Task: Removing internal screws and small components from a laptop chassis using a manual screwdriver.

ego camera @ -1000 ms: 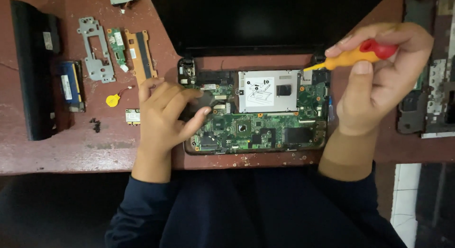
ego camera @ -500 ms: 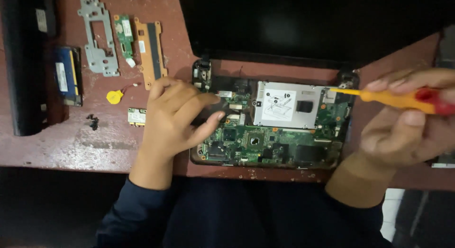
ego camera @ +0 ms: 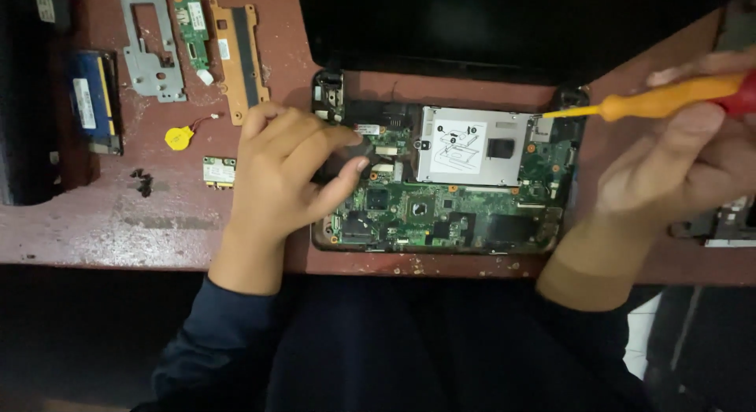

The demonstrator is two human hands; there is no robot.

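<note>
The right hand (ego camera: pixel 693 164) pinches an orange-handled screwdriver (ego camera: pixel 654 103), tip at the silver drive caddy's (ego camera: pixel 472 144) corner; the left hand (ego camera: pixel 287 172), fingers curled, presses the exposed motherboard (ego camera: pixel 441 211); removed brackets (ego camera: pixel 146 42) lie beyond it; the board is still seated.

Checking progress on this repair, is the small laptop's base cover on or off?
Off. The laptop lies with its green circuit board and silver drive bracket bare under the left hand.

The left hand (ego camera: pixel 287 172) lies palm-down, fingers curled, thumb extended. The right hand (ego camera: pixel 681 164) is raised, fingers closed in a grip.
</note>
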